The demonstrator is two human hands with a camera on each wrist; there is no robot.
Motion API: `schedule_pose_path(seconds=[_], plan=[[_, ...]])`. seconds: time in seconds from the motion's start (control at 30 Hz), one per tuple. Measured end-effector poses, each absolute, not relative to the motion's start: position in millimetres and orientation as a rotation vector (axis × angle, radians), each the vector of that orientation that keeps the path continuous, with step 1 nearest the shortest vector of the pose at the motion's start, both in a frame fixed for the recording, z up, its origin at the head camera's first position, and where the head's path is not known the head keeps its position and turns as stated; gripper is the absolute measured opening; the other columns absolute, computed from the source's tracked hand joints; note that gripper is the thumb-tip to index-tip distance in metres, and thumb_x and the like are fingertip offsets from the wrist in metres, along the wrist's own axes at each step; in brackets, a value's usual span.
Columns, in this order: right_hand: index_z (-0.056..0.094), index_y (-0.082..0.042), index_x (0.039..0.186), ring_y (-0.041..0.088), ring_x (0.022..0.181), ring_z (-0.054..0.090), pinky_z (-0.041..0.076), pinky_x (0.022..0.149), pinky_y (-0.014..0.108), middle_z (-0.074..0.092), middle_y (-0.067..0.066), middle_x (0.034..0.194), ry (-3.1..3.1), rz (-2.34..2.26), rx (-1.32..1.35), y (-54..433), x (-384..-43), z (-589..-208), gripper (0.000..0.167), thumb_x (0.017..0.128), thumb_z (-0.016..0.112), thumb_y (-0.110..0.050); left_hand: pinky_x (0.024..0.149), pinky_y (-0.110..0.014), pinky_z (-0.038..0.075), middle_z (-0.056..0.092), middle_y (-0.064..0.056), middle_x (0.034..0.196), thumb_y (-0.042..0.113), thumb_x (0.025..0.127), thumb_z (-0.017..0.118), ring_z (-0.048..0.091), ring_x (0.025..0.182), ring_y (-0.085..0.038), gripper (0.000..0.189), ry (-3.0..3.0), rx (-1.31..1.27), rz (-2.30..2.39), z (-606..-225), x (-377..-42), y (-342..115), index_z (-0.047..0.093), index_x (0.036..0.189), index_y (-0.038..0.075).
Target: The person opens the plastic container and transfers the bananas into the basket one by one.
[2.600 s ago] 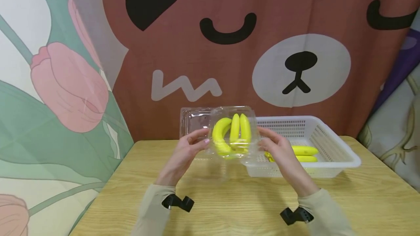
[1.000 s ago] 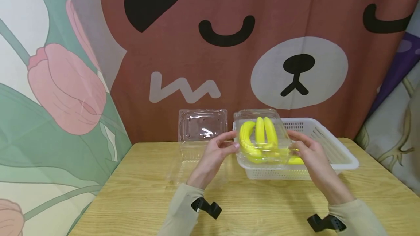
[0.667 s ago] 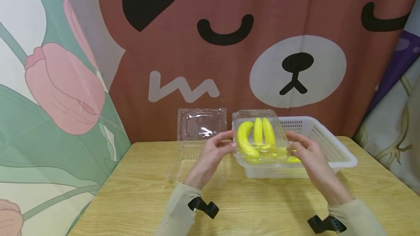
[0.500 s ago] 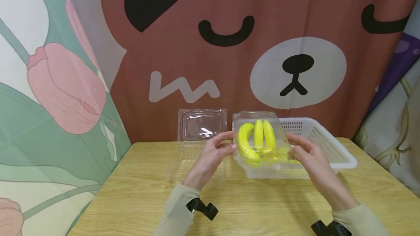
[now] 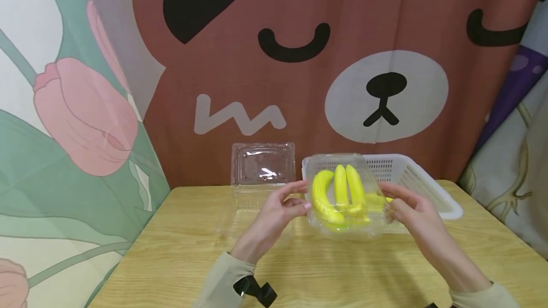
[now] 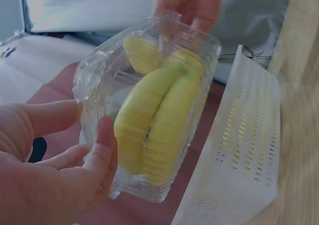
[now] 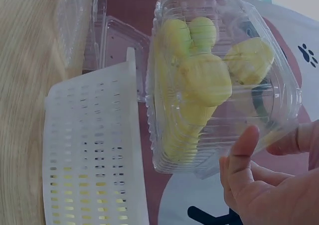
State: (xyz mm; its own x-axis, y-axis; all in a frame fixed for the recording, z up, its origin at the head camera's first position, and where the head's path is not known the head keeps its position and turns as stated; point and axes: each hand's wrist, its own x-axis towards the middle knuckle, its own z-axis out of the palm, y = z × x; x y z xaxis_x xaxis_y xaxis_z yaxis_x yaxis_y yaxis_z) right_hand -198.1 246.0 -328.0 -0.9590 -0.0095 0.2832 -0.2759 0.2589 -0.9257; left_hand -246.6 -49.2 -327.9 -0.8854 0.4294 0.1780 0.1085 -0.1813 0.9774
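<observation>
Left hand (image 5: 274, 217) and right hand (image 5: 419, 213), each grip pinching an edge, held a clear box (image 5: 371, 175) of bananas (image 5: 340, 191) at four o'clock.
It seemed slick, flimsy and crushable, best held lightly by its sides.

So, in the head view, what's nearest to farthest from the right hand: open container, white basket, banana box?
From the right hand:
1. Banana box: held by its right side.
2. White basket: just behind the hand.
3. Open container: off to the left, farthest.
</observation>
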Motion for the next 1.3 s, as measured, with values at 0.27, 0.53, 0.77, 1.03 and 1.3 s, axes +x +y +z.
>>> schedule_pose_path(seconds=[0.27,0.53,0.77,1.03,1.3], plan=[[0.047,-0.007,0.145,0.007,0.106,0.051,0.048,0.077,0.021,0.053,-0.002,0.131,-2.346,1.748,0.255,248,-185,-327,0.044,0.1,0.046,-0.007,0.1,-0.04,0.044,0.05,-0.008,0.137,0.003,0.086,0.07,0.058,0.107,-0.023,0.058,1.857,0.681,2.127,-327,-230,-56,0.052,0.14,0.01],[0.047,-0.008,0.145,0.009,0.099,0.053,0.048,0.076,0.022,0.055,-0.004,0.129,-2.373,1.725,0.239,243,-179,-323,0.043,0.102,0.048,-0.013,0.099,-0.039,0.044,0.05,-0.005,0.14,0.005,0.086,0.071,0.057,0.109,-0.023,0.059,1.873,0.696,2.116,-324,-222,-63,0.051,0.141,0.009],[0.045,-0.007,0.146,0.008,0.104,0.053,0.049,0.079,0.022,0.052,0.001,0.134,-2.407,1.738,0.228,244,-179,-322,0.044,0.103,0.048,-0.017,0.1,-0.039,0.044,0.05,-0.007,0.139,0.003,0.086,0.07,0.058,0.108,-0.022,0.059,1.853,0.668,2.119,-324,-220,-64,0.05,0.141,0.007],[0.047,-0.012,0.145,0.013,0.095,0.057,0.049,0.074,0.025,0.056,-0.005,0.132,-2.499,1.616,0.173,252,-163,-333,0.043,0.103,0.051,-0.02,0.098,-0.04,0.046,0.05,-0.013,0.13,0.002,0.085,0.071,0.062,0.1,-0.023,0.058,1.801,0.665,2.092,-330,-212,-63,0.052,0.139,0.007],[0.045,-0.009,0.146,0.016,0.087,0.059,0.05,0.067,0.028,0.058,-0.016,0.123,-2.578,1.582,0.065,260,-143,-351,0.046,0.104,0.052,-0.027,0.092,-0.039,0.052,0.051,-0.016,0.124,-0.002,0.084,0.069,0.063,0.091,-0.019,0.062,1.73,0.707,2.078,-338,-196,-60,0.047,0.142,0.001]])
